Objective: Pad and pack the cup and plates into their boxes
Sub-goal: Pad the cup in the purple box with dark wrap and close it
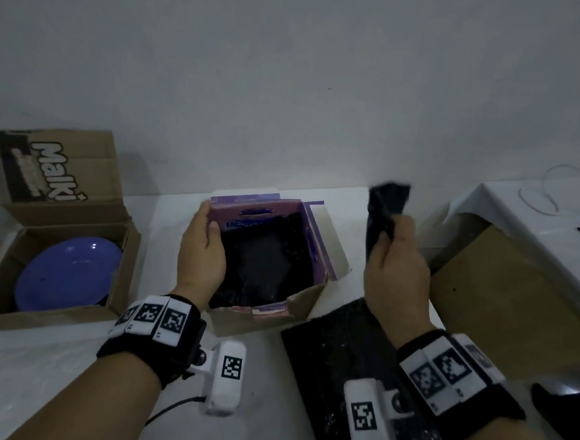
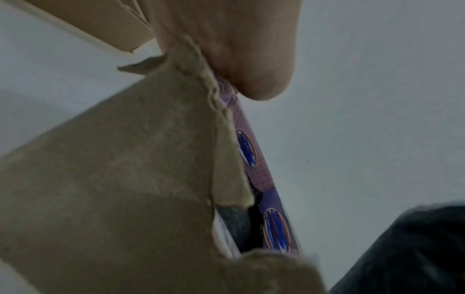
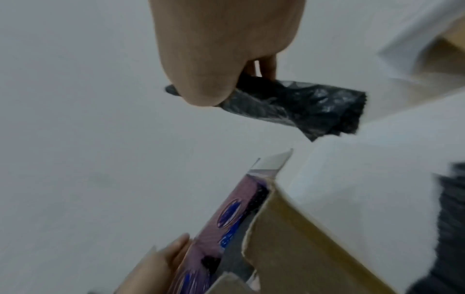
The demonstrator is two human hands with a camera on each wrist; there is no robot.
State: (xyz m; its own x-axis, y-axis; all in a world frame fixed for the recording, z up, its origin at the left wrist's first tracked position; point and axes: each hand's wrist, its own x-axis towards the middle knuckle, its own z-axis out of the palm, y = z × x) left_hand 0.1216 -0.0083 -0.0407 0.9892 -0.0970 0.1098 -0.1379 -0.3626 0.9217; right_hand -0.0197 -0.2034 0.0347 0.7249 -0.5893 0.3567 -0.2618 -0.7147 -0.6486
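Note:
A small open box with purple printed inner walls stands mid-table, its inside lined with black padding. My left hand grips the box's left wall, thumb inside the rim. My right hand is raised to the right of the box and grips a folded strip of black padding, seen in the right wrist view as a crumpled black piece. A blue plate lies in a brown cardboard box at the left. No cup shows.
A flat sheet of black padding lies on the white table under my right wrist. A large brown cardboard piece and a white surface with clear rings sit at the right. A dark shoe shows at lower right.

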